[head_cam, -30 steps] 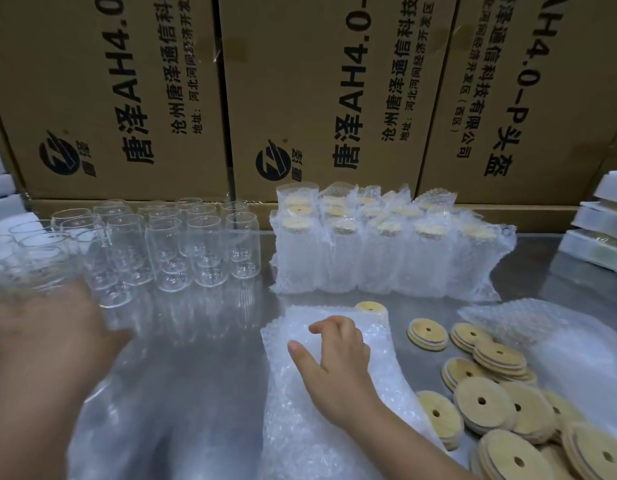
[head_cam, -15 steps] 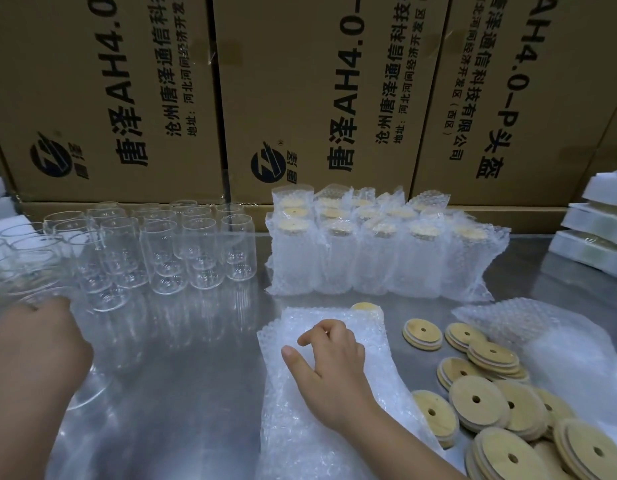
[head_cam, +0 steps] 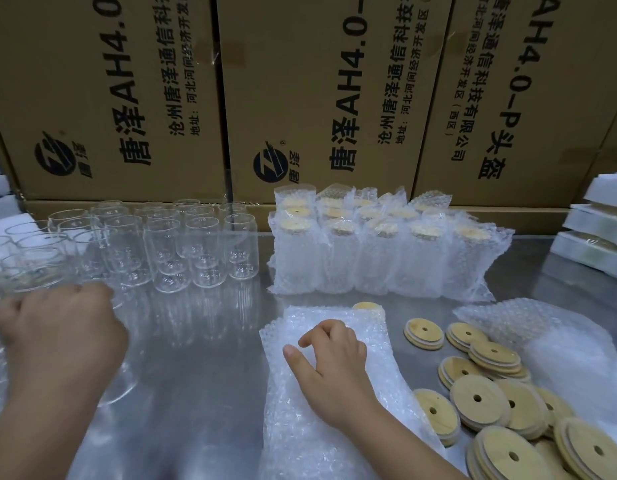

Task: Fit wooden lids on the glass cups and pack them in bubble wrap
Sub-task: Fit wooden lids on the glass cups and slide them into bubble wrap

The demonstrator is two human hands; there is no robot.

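Behind, "AH4.0" cartons; left hand tight around a glass cup, right hand loose-fingered on bubble wrap

Clear, colourless glass for the cups. Pale yellow-tan wood for the lids, with a whitish rim band and a dark centre hole. Milky white, dotted all over with small bubbles, for the wrap. Brown for the boxes, printed with black letters and a round black logo. Shiny grey for the worktop.
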